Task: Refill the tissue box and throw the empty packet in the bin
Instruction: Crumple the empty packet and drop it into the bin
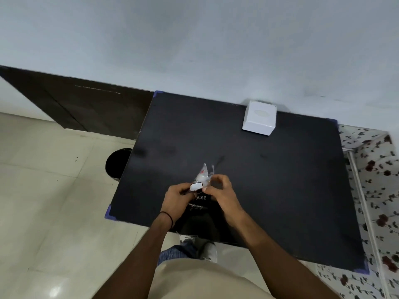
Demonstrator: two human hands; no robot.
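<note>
With both grips, left (177, 196) and right (218, 188), pinched shut on the crumpled packet (203, 176), you've apparently refilled the box (259, 118); only the bin (117, 164) remains.

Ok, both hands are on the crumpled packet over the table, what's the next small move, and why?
Probably carry the packet left and down toward the black bin. It looks crumpled and flat between the left hand and right hand, so likely empty, and the white tissue box sits closed at the far table edge. The bin stands on the floor beside the table's left edge.
</note>
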